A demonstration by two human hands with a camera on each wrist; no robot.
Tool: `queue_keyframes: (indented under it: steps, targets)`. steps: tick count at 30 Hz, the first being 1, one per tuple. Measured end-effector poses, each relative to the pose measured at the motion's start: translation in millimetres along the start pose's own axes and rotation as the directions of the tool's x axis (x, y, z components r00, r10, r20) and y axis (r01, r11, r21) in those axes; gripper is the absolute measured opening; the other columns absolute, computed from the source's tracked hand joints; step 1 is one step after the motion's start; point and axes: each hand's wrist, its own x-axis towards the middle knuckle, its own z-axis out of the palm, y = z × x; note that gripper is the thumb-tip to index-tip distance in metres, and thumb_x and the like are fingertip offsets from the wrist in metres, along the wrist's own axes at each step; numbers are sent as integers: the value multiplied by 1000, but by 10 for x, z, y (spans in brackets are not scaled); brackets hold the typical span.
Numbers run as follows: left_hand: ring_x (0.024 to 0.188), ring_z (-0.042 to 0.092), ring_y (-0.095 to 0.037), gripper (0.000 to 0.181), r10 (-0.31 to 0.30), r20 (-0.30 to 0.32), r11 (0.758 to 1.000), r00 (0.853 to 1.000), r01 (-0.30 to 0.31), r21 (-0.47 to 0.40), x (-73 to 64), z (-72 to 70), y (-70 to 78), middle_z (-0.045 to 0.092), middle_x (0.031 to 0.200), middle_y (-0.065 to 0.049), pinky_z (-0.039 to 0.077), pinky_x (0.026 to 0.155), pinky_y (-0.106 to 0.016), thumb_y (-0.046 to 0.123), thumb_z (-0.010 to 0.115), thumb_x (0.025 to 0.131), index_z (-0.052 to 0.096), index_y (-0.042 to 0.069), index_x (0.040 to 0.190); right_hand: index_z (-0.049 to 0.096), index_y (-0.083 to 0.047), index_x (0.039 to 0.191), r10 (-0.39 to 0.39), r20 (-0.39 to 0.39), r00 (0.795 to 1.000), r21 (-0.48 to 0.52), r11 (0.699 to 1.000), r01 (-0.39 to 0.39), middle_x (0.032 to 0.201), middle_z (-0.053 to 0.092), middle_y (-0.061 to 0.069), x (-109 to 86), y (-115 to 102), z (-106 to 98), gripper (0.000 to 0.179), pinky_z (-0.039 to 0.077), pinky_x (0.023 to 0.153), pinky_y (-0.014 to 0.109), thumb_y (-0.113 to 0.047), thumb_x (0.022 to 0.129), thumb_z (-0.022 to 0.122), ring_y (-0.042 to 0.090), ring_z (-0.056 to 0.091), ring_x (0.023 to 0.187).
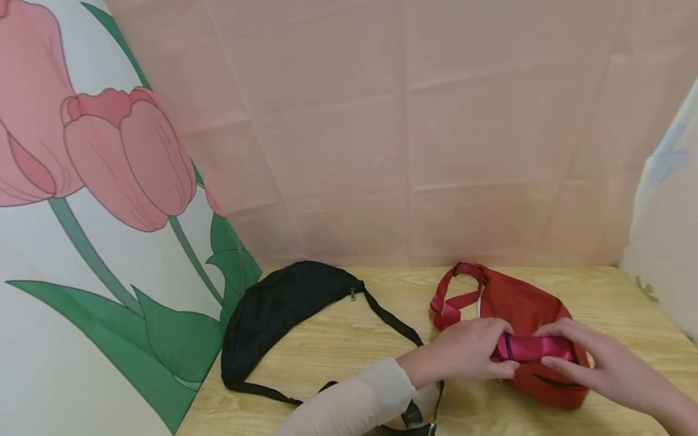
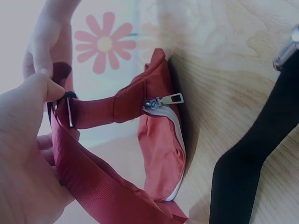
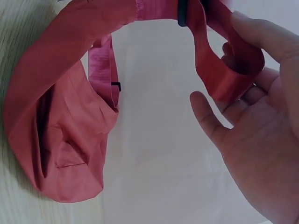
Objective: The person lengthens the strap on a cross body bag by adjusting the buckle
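A red sling bag [image 1: 526, 303] lies on the right side of the table, its strap [image 1: 548, 348] raised between both hands. My left hand [image 1: 469, 351] pinches the strap at a dark slider buckle [image 2: 70, 109], thumb pressed on its edge in the left wrist view. Across from it, my right hand [image 1: 600, 357] holds the looped end of the webbing [image 3: 233, 81], with the thumb on one side and fingers behind. One finger stands out straight, away from the loop. A silver zipper pull [image 2: 172, 99] hangs from the bag's white-edged zipper.
To the left a black waist bag [image 1: 289, 315] rests on the wooden table [image 1: 382, 333], and its strap [image 1: 395, 318] runs toward my left forearm. A pinkish sheet [image 1: 403, 151] hangs behind the table. Tulips [image 1: 128, 157] decorate the left wall.
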Motion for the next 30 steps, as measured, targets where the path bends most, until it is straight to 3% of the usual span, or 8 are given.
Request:
queue_keyframes:
  steps: [6, 12, 15, 23, 25, 27, 30]
  targets:
    - [81, 48, 7, 51, 17, 1, 1000, 1000, -17, 22, -2, 1, -34, 55, 103, 20, 39, 68, -9, 53, 67, 93, 51, 26, 134, 65, -27, 113, 38, -2, 999, 12, 999, -38, 103, 63, -16, -18, -2, -19, 50, 39, 78, 6, -7, 74, 89, -2, 55, 92]
    - [83, 49, 8, 53, 40, 16, 999, 999, -40, 27, -6, 24, -28, 56, 109, 18, 40, 69, -7, 52, 66, 94, 50, 22, 135, 65, -26, 116, 76, 62, 995, -22, 997, -74, 103, 63, -17, 30, -6, 61, 47, 43, 68, 12, -22, 76, 90, -3, 54, 85]
    - [84, 48, 7, 54, 52, 11, 998, 999, -53, 33, -13, 19, -39, 55, 109, 18, 39, 70, -7, 52, 65, 95, 49, 21, 136, 66, -26, 112, 50, 49, 998, -20, 999, -49, 97, 62, -19, 42, 1, 86, 45, 41, 65, 13, -19, 75, 90, -3, 52, 80]
    - [84, 47, 8, 53, 57, -21, 998, 998, -56, 32, -35, 8, -116, 55, 107, 18, 38, 70, -8, 51, 68, 93, 50, 22, 133, 63, -22, 108, 74, 53, 996, 194, 977, -83, 91, 60, -10, -51, 51, 2, 38, 37, 69, 16, 4, 84, 77, 4, 53, 87]
    - [84, 46, 8, 52, 70, -23, 997, 997, -69, 38, -37, 5, -119, 54, 106, 18, 38, 69, -7, 51, 67, 94, 50, 21, 133, 63, -21, 106, 83, 46, 996, 209, 974, -90, 90, 60, -8, -51, 57, -19, 36, 36, 70, 15, 5, 85, 75, 5, 53, 89]
    - [85, 46, 8, 52, 83, -19, 995, 996, -82, 48, -38, 0, -117, 54, 107, 17, 39, 69, -7, 51, 66, 95, 49, 20, 133, 64, -22, 106, 95, 46, 994, 202, 974, -102, 91, 61, -7, -29, 49, -27, 34, 36, 70, 14, 4, 86, 75, 4, 53, 89]
    - [87, 46, 8, 52, 88, -13, 995, 996, -87, 54, -39, -8, -109, 54, 110, 16, 39, 72, -7, 51, 64, 96, 48, 19, 134, 67, -27, 106, 103, 30, 994, 114, 988, -105, 89, 61, -14, 32, 14, -14, 34, 38, 68, 13, -4, 85, 79, 1, 52, 83]
